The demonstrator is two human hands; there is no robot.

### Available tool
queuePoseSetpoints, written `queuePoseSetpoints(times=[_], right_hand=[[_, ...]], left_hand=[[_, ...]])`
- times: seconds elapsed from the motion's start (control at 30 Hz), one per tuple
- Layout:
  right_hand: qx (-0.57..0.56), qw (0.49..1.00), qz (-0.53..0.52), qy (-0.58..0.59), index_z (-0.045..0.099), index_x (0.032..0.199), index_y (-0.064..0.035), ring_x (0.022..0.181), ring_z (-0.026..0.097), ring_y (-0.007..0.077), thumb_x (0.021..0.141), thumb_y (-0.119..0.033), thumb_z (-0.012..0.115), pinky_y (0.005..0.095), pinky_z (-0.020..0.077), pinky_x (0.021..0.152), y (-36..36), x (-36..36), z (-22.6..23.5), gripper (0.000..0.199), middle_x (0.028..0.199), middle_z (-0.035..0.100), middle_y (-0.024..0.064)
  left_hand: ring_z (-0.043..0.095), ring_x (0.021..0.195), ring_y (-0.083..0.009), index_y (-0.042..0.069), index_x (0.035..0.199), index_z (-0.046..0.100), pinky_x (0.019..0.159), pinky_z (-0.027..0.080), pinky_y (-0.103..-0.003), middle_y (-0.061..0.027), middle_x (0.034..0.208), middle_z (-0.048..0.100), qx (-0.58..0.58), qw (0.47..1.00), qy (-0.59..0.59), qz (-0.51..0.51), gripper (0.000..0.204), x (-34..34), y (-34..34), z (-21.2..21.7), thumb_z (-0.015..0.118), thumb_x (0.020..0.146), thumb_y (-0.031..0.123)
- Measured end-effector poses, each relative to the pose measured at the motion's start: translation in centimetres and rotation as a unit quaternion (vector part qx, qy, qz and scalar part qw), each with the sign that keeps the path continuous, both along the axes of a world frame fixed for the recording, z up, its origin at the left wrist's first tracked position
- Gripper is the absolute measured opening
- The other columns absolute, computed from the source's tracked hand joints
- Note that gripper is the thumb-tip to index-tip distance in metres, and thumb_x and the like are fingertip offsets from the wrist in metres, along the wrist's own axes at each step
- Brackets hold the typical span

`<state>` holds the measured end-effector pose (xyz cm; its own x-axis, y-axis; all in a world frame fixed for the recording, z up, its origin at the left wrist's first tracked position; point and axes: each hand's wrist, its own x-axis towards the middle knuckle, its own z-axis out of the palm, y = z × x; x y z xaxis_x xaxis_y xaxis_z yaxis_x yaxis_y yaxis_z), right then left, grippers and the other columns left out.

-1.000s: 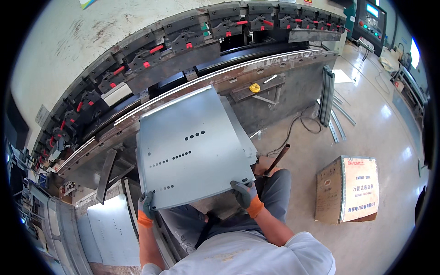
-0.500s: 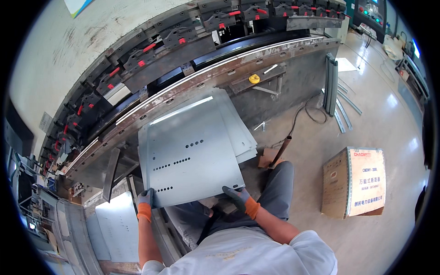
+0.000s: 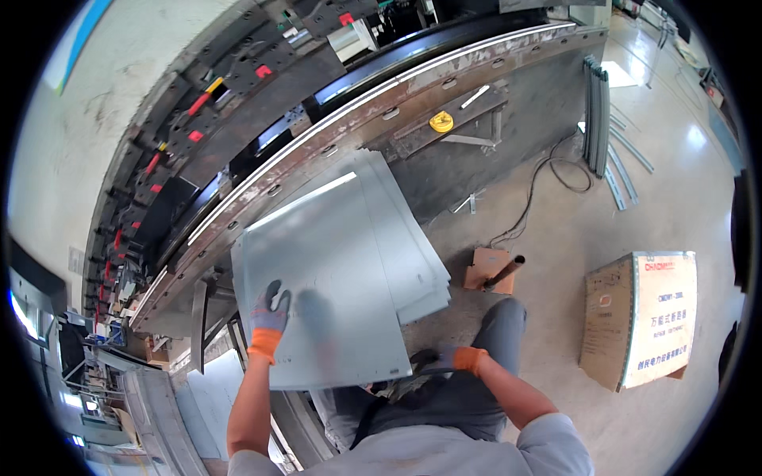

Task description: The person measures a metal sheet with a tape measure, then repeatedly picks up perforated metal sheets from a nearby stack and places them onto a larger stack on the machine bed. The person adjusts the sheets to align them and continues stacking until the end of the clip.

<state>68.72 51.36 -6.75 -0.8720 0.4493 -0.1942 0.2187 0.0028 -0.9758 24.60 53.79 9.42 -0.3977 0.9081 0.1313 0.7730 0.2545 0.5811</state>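
A large grey metal sheet (image 3: 341, 309) lies in front of my lap, on top of other sheets (image 3: 397, 238) whose edges fan out on its right. My left hand (image 3: 271, 314), in a grey glove with an orange cuff, is over the sheet's left part with thumb and fingers apart, holding nothing. Beside the sheet's near right corner is my right hand (image 3: 446, 360), gloved the same way. Its fingers are dark and blurred against my trousers, so whether they touch the corner is unclear.
The long machine bed (image 3: 389, 113) with red-handled clamps runs across the far side. A small shelf (image 3: 468, 119) on it holds a yellow round object (image 3: 441, 121). To the right are a foot pedal (image 3: 488, 270), a cable (image 3: 548, 163), leaning metal strips (image 3: 595, 119) and a wooden crate (image 3: 635, 321).
My left hand has let go of the sheet's near left corner and moved forward over it. My right hand has shifted slightly right. The sheet's dark hole rows now barely show.
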Motion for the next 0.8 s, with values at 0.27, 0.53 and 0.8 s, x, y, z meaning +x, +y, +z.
queuePoseSetpoints(times=[0.27,0.53,0.8], right_hand=[[-0.260,0.938,-0.231,-0.016,0.070,0.125,-0.0029,0.098,0.069,0.0170,0.095,-0.028,0.070,0.0326,0.0563,0.083,4.0,3.6,-11.0,0.039,0.109,0.075,0.0104],[-0.557,0.778,-0.288,0.029,0.062,0.136,-0.0067,0.097,0.073,0.0256,0.099,-0.028,0.066,0.0353,0.0593,0.079,3.7,7.3,-12.1,0.043,0.114,0.073,0.0123],[-0.567,0.754,-0.313,0.106,0.059,0.139,-0.0079,0.097,0.073,0.0259,0.100,-0.027,0.064,0.0367,0.0588,0.080,5.4,10.0,-12.4,0.044,0.112,0.073,0.0119]], left_hand=[[0.058,0.121,-0.0402,0.008,0.132,0.063,0.104,0.047,-0.046,-0.0169,0.132,0.063,0.046,0.974,0.118,-0.186,0.048,12.2,21.0,-0.4,0.072,0.087,0.022],[0.065,0.109,-0.0368,0.006,0.126,0.066,0.096,0.052,-0.043,-0.0161,0.119,0.070,-0.003,0.969,0.197,-0.150,0.041,15.2,26.9,0.2,0.074,0.087,0.017],[0.072,0.102,-0.0284,-0.004,0.117,0.068,0.095,0.054,-0.035,-0.0135,0.109,0.074,0.101,0.994,0.011,-0.029,0.027,14.4,39.4,12.0,0.066,0.100,0.018]])
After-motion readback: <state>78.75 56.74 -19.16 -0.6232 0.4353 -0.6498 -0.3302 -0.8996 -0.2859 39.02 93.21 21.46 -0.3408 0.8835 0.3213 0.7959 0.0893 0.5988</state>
